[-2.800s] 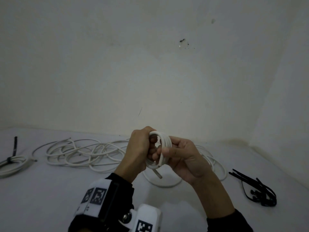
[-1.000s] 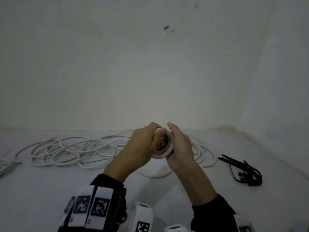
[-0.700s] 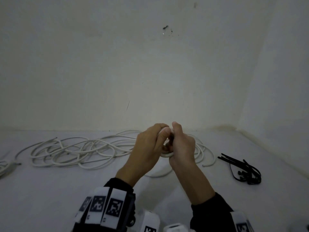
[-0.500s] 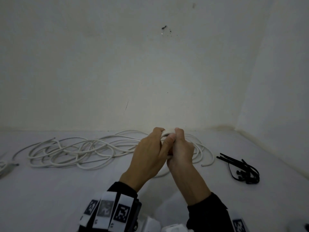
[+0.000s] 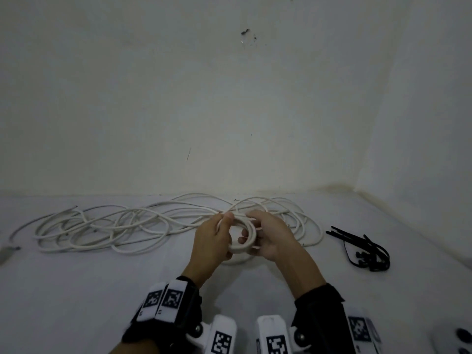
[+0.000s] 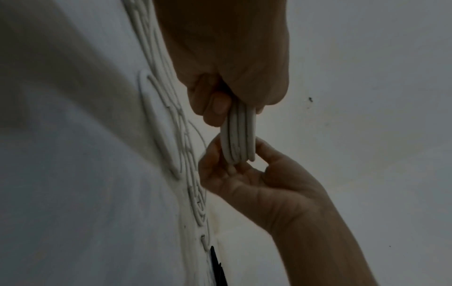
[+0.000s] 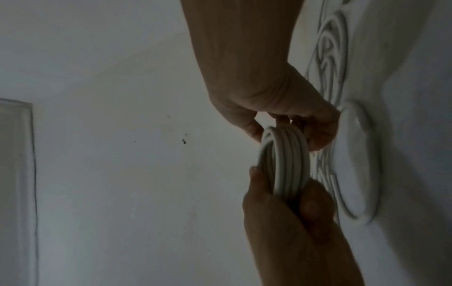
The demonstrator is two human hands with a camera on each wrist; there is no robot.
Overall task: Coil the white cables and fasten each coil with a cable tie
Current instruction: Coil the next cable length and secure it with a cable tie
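A small coil of white cable (image 5: 244,237) hangs just above the white surface, held between both hands. My left hand (image 5: 217,236) pinches its left side with thumb and fingers. My right hand (image 5: 268,233) cups and grips its right side. In the left wrist view the coil (image 6: 239,135) shows several turns side by side, pinched from above by my left hand (image 6: 220,108) with the right hand (image 6: 234,164) under it. In the right wrist view my right hand (image 7: 288,199) clasps the coil (image 7: 283,160). No tie shows on this coil.
Loose white cables (image 5: 122,226) sprawl across the surface behind and left of my hands, some looping behind the right hand. A bunch of black cable ties (image 5: 365,249) lies to the right. A tied coil (image 5: 5,252) peeks in at the far left edge. Walls close the back and right.
My hands have drawn slightly apart and come lower. The coil, earlier covered by my fingers, now shows as an open ring between them.
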